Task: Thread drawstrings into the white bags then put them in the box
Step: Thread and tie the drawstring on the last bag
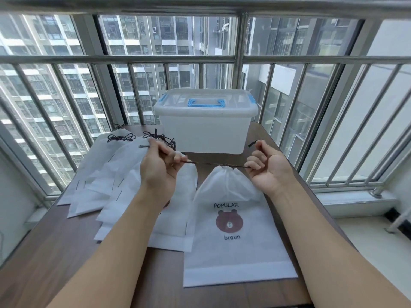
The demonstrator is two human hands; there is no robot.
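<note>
In the head view, a white drawstring bag [233, 232] printed with a brown bear and the words "POPULAR" and "broun" lies at centre right of the frame on a dark wooden table [55, 252]. Its mouth is gathered tight along a dark drawstring [213, 163] stretched level between both hands. The left hand [161, 162] pinches the cord between curled fingers at centre left; the right hand [268, 165] grips the other end in a closed fist, a short tail of cord sticking up above it.

To the left, partly hidden behind the left forearm, a fanned pile of plain white bags [106, 174] overlaps across the table, with loose dark drawstrings [155, 137] tangled at its far end. Beyond the hands, upper centre, stands a translucent plastic storage box [205, 130], its lid on, with a blue handle [206, 102]. Metal railings [222, 58] and apartment towers fill the background.
</note>
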